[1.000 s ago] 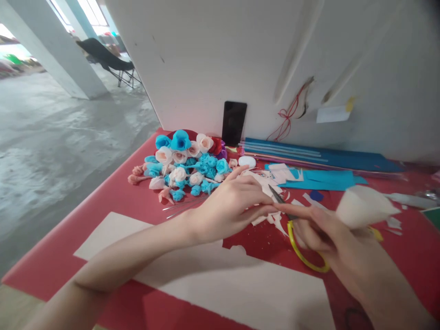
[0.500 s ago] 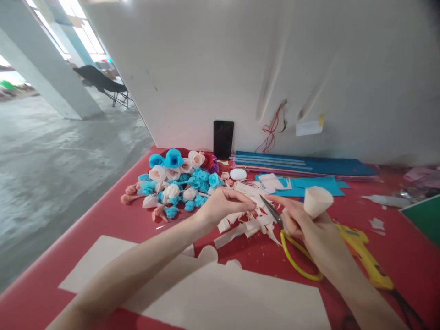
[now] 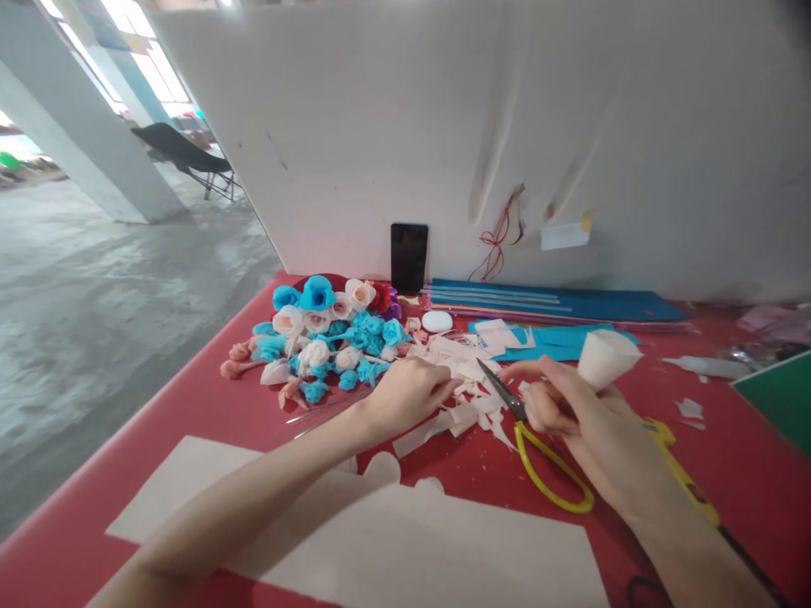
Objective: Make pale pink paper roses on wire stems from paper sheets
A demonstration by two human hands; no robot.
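Cream-coloured, the paper cone sits in the closed grip of the right hand above the bench, where squeezing harder could crease it, while I can't tell whether the left hand, curled near the scraps, holds anything.

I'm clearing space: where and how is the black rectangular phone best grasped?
Probably pinch the phone by its long side edges, high up, from the front: it stands upright, back toward the white panel, with blue paper flowers lower left.
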